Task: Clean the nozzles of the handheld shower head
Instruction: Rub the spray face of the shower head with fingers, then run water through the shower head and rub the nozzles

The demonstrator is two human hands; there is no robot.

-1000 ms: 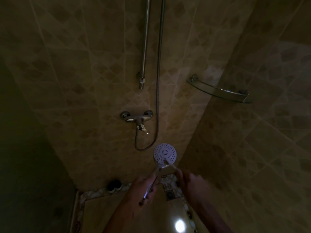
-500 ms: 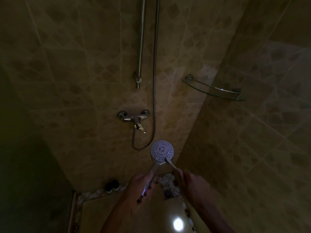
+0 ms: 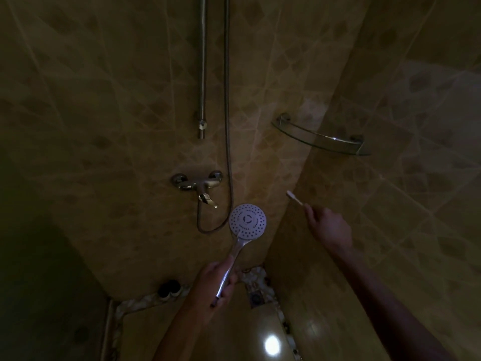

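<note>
Head cam: right hand (image 3: 329, 226), pinching toothbrush (image 3: 294, 198), has swung off to 2 o'clock of shower head (image 3: 247, 221), left hand (image 3: 217, 284) wrapped on its handle — scrubbing paused.

Shower head (image 3: 247, 221): round white face, dotted nozzles, chrome handle, tilted upright. Toothbrush (image 3: 294, 198) well apart, right of it.

White shower head (image 3: 247, 221) face, dark dots; tan diamond-patterned tiles (image 3: 109, 105).

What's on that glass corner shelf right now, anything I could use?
The glass corner shelf looks bare: nothing shows on it or through the glass, though the light is dim. The toothbrush is in the right hand, below the shelf and apart from it.
</note>
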